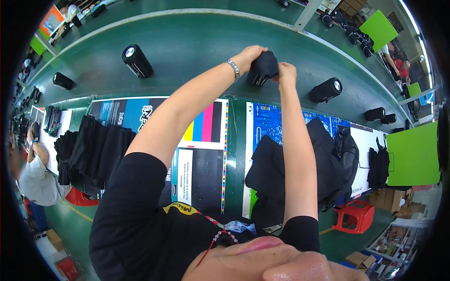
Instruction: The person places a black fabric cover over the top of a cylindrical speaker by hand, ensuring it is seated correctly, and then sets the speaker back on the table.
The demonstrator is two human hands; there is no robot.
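Both my arms reach out over the green conveyor belt [187, 51]. My left hand [249, 55] and my right hand [286, 73] close together around a black cylindrical speaker wrapped in a black cloth pouch [262, 68], held just above the belt. A metal bracelet [233, 69] sits on my left wrist. Another bare black cylinder speaker [137, 60] lies on the belt to the left, and one more speaker [325, 90] lies to the right.
Printed cardboard sheets [206, 140] cover the worktable. Stacks of black pouches [91, 150] lie at its left, a heap of black cloth [323, 159] at its right. A seated person [35, 173] works at left. A red stool [355, 216] and green boards [412, 154] stand right.
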